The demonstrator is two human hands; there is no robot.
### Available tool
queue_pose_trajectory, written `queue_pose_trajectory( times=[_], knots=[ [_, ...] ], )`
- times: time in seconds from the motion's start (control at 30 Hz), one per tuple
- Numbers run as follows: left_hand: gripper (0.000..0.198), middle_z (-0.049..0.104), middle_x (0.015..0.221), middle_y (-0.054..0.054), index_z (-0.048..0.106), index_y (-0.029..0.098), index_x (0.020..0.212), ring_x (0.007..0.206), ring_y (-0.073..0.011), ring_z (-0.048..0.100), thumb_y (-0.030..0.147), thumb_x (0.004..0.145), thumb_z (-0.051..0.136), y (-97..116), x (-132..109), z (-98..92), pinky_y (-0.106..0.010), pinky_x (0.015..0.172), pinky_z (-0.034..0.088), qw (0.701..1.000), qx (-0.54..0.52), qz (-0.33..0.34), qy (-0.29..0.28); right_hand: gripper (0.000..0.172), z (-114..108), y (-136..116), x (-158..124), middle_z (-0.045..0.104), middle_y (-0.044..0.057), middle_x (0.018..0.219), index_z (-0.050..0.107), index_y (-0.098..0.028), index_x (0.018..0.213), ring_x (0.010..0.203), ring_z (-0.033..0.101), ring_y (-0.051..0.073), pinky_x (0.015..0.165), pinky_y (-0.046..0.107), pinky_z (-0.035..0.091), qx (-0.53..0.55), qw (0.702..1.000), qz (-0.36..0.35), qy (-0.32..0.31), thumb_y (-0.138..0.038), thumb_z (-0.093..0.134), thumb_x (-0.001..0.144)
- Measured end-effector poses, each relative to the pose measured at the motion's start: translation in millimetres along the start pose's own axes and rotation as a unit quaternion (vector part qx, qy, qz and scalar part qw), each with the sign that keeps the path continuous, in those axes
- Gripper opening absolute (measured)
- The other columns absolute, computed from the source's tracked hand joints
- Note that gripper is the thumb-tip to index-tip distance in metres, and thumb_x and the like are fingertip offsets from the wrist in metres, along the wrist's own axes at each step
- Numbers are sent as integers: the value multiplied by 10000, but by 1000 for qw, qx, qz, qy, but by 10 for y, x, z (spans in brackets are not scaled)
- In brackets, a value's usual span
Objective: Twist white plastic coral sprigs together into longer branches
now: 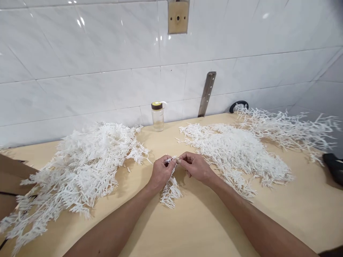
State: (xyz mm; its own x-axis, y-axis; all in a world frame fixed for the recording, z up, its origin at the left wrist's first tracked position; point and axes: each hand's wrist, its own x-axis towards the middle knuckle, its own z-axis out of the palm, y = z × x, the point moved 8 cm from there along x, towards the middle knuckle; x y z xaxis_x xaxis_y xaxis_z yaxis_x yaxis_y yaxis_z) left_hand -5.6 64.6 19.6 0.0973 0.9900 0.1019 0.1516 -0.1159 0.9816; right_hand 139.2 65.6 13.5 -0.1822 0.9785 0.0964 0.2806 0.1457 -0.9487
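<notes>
My left hand (162, 171) and my right hand (195, 166) meet near the middle of the table, fingers pinched close together. Between them is a strand of white, branching plastic-like pieces (171, 192), its lower end hanging down to the tabletop below my left hand. The left thumb and fingers grip this branched strand. At its top end, the right thumb and forefinger pinch a small white bit; the exact contact is too small to make out. A large heap of similar white strands (93, 160) lies left of my hands, and a flatter pile (238, 150) lies to the right.
A clear bottle with a dark and yellow lid (158, 117) stands at the wall, near a leaning metal strip (207, 94). Longer white branches (289, 128) spread at the far right, beside a black object (333, 167). A cardboard box (13, 175) is at the left edge.
</notes>
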Motion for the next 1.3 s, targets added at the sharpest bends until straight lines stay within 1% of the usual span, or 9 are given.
queue_pose_trajectory(
  times=[0.13, 0.27, 0.43, 0.6, 0.7, 0.83, 0.97, 1.13, 1.3],
  knots=[
    [322, 493, 556, 29, 603, 165, 700, 537, -109, 417, 477, 769, 647, 2, 9, 3, -223, 523, 328, 1000, 14, -2, -7, 295, 14, 44, 30, 550, -45, 556, 607, -188, 806, 405, 501, 93, 396, 216, 423, 56, 998, 6, -15, -482, 627, 825],
    [292, 487, 558, 33, 617, 173, 706, 535, -111, 407, 455, 774, 648, 3, 33, -13, -221, 523, 326, 1000, 25, 1, -1, 302, 24, 62, 54, 553, -47, 556, 615, -177, 799, 414, 510, 87, 409, 207, 419, 85, 996, 6, -28, -476, 650, 815],
    [272, 540, 614, 20, 633, 177, 743, 581, -122, 436, 441, 808, 620, 1, 48, -9, -222, 563, 353, 999, 47, 17, -11, 308, 46, 82, 78, 542, -52, 519, 630, -164, 790, 412, 493, 79, 416, 194, 398, 113, 992, 4, -48, -470, 664, 811],
    [316, 562, 633, 12, 650, 168, 762, 603, -127, 455, 478, 807, 616, 8, 48, -6, -224, 579, 366, 998, 51, 13, -27, 352, 52, 124, 86, 561, -47, 511, 661, -151, 838, 412, 502, 80, 401, 186, 361, 135, 988, 33, -70, -496, 699, 777],
    [340, 577, 644, 3, 672, 161, 775, 612, -132, 465, 500, 780, 639, 18, 62, -6, -224, 576, 366, 998, 34, 9, -42, 365, 45, 132, 90, 567, -44, 517, 670, -146, 852, 414, 513, 80, 398, 184, 358, 136, 988, 36, -70, -500, 704, 772],
    [366, 527, 595, 14, 670, 155, 745, 575, -121, 425, 520, 764, 650, 0, 84, -16, -220, 550, 345, 997, 48, 12, -55, 358, 51, 123, 97, 570, -41, 530, 671, -143, 867, 434, 529, 83, 409, 182, 382, 129, 989, 23, -69, -493, 687, 794],
    [381, 530, 598, 15, 663, 156, 745, 564, -116, 420, 534, 768, 633, -28, 91, -29, -215, 532, 337, 996, 65, 20, -51, 360, 32, 118, 90, 586, -31, 563, 674, -142, 859, 450, 544, 89, 424, 191, 408, 115, 991, 20, -68, -494, 694, 787],
    [381, 529, 596, 16, 656, 150, 743, 573, -119, 431, 531, 748, 645, -37, 61, -22, -219, 545, 352, 997, 58, 0, -45, 339, 18, 125, 41, 615, -12, 611, 692, -142, 859, 480, 555, 90, 469, 203, 425, 103, 991, 17, -84, -475, 686, 798],
    [371, 490, 575, 24, 622, 146, 689, 561, -107, 408, 512, 740, 659, -35, 22, -10, -220, 542, 335, 999, 20, -17, -44, 308, 15, 143, -7, 590, -25, 550, 683, -159, 864, 469, 534, 94, 478, 208, 412, 77, 996, 11, -52, -463, 647, 840]
  ],
)
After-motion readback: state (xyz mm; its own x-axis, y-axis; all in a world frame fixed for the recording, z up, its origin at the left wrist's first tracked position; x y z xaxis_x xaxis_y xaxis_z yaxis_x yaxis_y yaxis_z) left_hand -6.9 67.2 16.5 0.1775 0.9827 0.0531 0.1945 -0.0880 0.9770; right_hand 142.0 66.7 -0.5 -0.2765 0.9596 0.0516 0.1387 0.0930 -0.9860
